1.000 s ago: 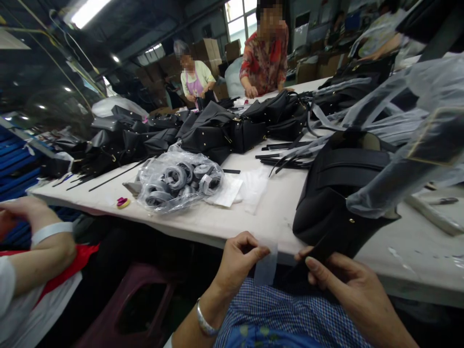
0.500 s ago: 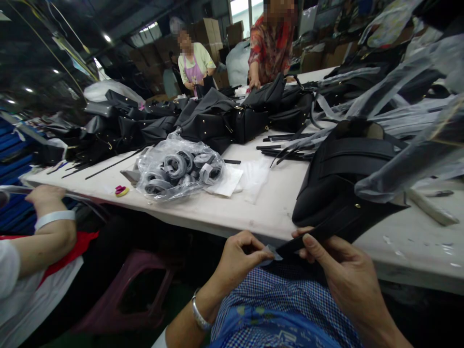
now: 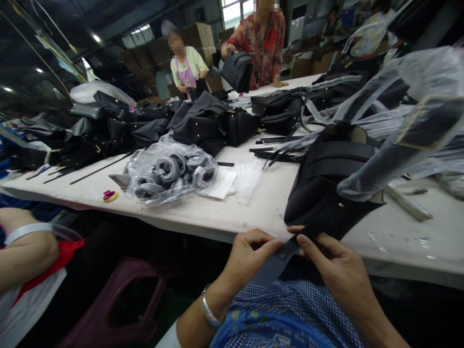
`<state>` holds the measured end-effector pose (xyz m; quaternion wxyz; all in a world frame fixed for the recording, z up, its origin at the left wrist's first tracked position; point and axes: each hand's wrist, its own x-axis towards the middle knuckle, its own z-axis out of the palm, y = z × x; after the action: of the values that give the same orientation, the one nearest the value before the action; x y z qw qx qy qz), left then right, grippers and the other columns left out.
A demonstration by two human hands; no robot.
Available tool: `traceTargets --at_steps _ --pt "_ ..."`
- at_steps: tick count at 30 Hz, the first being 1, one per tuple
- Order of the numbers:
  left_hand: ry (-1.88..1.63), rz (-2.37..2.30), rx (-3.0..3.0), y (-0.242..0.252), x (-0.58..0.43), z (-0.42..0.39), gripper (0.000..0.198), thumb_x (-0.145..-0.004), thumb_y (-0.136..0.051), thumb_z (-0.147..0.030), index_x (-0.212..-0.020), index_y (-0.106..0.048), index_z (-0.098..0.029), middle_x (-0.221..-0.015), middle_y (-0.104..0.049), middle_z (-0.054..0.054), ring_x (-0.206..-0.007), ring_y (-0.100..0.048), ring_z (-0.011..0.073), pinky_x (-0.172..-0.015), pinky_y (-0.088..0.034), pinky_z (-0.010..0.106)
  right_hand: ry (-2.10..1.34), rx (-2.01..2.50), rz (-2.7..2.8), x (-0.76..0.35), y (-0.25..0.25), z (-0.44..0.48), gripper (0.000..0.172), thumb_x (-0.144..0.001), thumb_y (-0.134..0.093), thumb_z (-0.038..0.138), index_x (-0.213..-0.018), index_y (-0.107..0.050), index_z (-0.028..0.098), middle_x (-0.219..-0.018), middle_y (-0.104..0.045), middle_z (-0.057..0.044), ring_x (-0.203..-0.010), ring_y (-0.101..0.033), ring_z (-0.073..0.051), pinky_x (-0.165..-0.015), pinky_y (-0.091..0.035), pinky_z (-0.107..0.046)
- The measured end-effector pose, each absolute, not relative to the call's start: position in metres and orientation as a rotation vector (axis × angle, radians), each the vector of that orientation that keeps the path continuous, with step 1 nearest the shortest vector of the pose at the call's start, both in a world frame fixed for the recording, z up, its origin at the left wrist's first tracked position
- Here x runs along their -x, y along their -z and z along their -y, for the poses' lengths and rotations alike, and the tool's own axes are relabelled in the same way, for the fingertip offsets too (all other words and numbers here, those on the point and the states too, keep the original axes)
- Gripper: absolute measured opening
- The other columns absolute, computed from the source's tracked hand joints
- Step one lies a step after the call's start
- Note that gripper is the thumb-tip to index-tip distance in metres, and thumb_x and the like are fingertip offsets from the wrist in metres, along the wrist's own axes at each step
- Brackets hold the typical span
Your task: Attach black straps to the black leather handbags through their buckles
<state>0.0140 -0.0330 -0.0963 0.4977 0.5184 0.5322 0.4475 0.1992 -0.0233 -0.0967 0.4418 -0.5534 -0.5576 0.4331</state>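
Observation:
A black bag [image 3: 326, 183] with a plastic-wrapped handle [image 3: 391, 150] rests at the table's front edge. From its lower side a black strap runs down to my hands. My left hand [image 3: 250, 256], with a silver bracelet at the wrist, pinches a thin translucent sheet [image 3: 273, 263] against the strap's end. My right hand [image 3: 337, 261] grips the black strap between thumb and fingers, just right of the sheet. Both hands are close together, in front of the table edge and above a blue checked garment.
On the white table [image 3: 264, 215] lie a clear bag of grey rolls [image 3: 170, 169], white paper [image 3: 221, 186], a tape roll [image 3: 109, 195] and piled black bags [image 3: 203, 121]. A neighbour's arm [image 3: 32, 246] is at left, above a pink stool [image 3: 116, 299]. Two people stand across the table.
The translucent sheet now shows larger between my hands. Across the table, the person in red has lifted a black bag. The view has shifted slightly right.

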Motion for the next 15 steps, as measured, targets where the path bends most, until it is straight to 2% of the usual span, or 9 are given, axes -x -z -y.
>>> traceTargets --at_steps 2,7,12,15 --pt "-1.090 -1.240 -1.213 0.094 -0.023 0.027 0.021 -0.085 -0.073 -0.034 -0.075 -0.079 -0.017 -0.076 -0.073 0.007 -0.074 -0.066 0.0188 -0.070 -0.049 0.027 -1.036 1.375 1.363 -0.206 0.096 0.024 0.036 -0.083 -0.070 0.051 -0.099 -0.079 0.020 -0.082 -0.077 -0.004 -0.066 -0.070 -0.018 -0.064 -0.060 -0.025" --pt "-1.100 -1.155 -1.168 0.084 -0.045 0.011 0.026 -0.084 -0.075 -0.041 -0.078 -0.079 -0.015 -0.078 -0.073 0.007 -0.076 -0.065 0.0190 -0.070 -0.049 0.027 -0.819 1.418 1.305 -0.223 0.091 0.027 0.036 -0.086 -0.066 0.050 -0.095 -0.077 0.018 -0.071 -0.077 -0.005 -0.063 -0.073 -0.021 -0.061 -0.062 -0.027" --pt "-1.137 -1.097 -1.073 0.080 -0.059 0.003 0.027 -0.082 -0.077 -0.041 -0.080 -0.079 -0.015 -0.077 -0.073 0.006 -0.072 -0.063 0.0170 -0.067 -0.048 0.025 -0.771 1.435 1.379 -0.228 0.086 0.029 0.031 -0.088 -0.067 0.047 -0.097 -0.077 0.019 -0.076 -0.077 -0.005 -0.064 -0.073 -0.020 -0.063 -0.061 -0.027" --pt "-1.153 -1.103 -1.076 0.080 -0.064 -0.001 0.027 -0.082 -0.077 -0.042 -0.080 -0.079 -0.015 -0.078 -0.073 0.006 -0.073 -0.064 0.0168 -0.067 -0.048 0.024 -0.814 1.424 1.417 -0.227 0.086 0.028 0.030 -0.088 -0.068 0.046 -0.098 -0.077 0.019 -0.082 -0.078 -0.006 -0.069 -0.073 -0.021 -0.069 -0.060 -0.030"
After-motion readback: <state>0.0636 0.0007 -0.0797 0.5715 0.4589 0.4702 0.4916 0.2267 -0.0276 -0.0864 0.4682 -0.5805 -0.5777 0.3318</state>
